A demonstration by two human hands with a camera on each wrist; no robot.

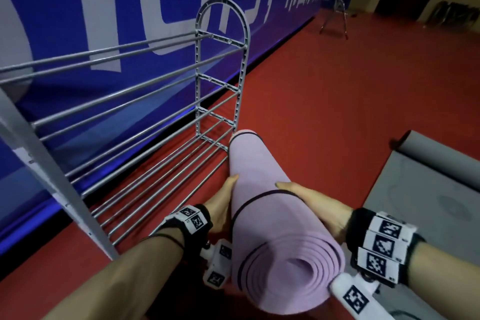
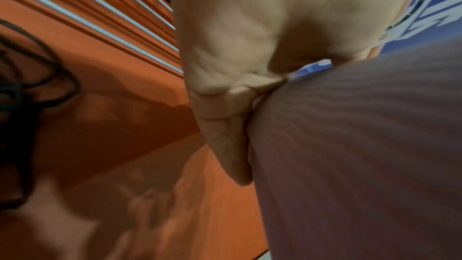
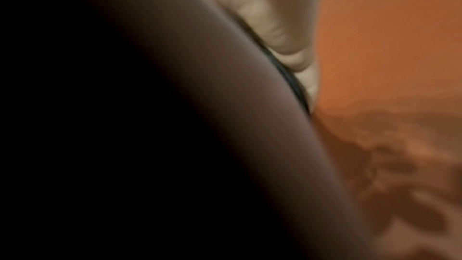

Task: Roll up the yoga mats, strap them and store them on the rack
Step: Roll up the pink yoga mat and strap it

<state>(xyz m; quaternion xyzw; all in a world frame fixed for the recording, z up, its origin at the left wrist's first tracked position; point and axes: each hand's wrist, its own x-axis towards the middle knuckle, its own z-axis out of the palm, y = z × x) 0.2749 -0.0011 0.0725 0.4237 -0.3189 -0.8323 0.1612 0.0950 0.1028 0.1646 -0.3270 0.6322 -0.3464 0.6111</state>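
A rolled lilac yoga mat hangs off the floor, its spiral end toward me and its far end near the foot of the grey rack. A thin dark strap circles the roll. My left hand grips the roll's left side with its fingers underneath. My right hand grips the top and right side by the strap. In the left wrist view the left hand presses against the mat. The right wrist view is blurred: mat, strap, right hand.
The rack's horizontal rails run along a blue banner wall on the left; no mat lies on its shelves. A grey mat, partly rolled, lies on the red floor at the right. A metal stand is far back.
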